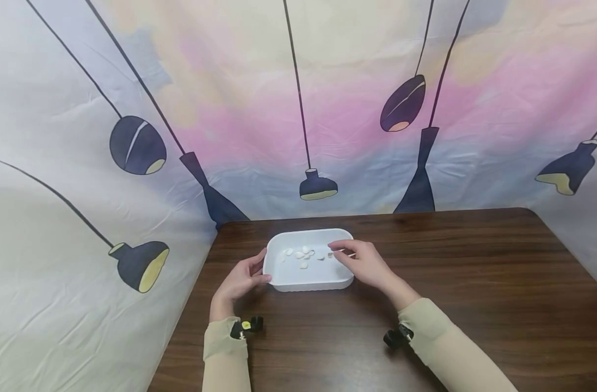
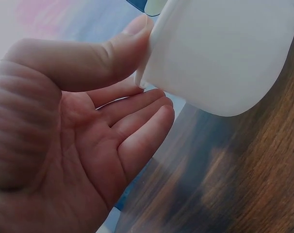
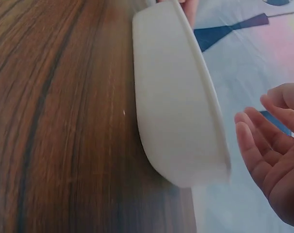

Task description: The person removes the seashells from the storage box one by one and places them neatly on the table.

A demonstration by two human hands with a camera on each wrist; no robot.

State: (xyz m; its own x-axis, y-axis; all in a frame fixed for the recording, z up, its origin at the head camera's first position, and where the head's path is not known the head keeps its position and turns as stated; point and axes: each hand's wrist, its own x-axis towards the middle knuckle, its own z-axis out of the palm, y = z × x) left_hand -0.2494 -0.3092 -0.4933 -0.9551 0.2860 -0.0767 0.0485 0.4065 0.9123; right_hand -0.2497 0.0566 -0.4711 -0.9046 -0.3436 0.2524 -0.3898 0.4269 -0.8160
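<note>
A white rectangular plastic tray [image 1: 310, 280] rests on the table, with several small pale pieces that look like seashells [image 1: 304, 265] scattered on its floor. My left hand [image 1: 241, 276] holds the tray's left end. In the left wrist view the thumb of the left hand [image 2: 74, 126] lies against the tray's rim [image 2: 159, 36], the fingertips just below it. Over the tray's right end hovers my right hand [image 1: 369, 264], its thumb and forefinger apart near a brownish piece [image 1: 330, 255]. The right wrist view shows the right hand [image 3: 278, 150] above the rim with loosely bent fingers; nothing visible is held.
The dark wooden table [image 1: 474, 283] extends to the right and toward me. Behind it hangs a pastel cloth [image 1: 362, 152] printed with dark lamps. Each forearm bears a strapped-on black camera, one of them the right wrist camera [image 1: 398, 336].
</note>
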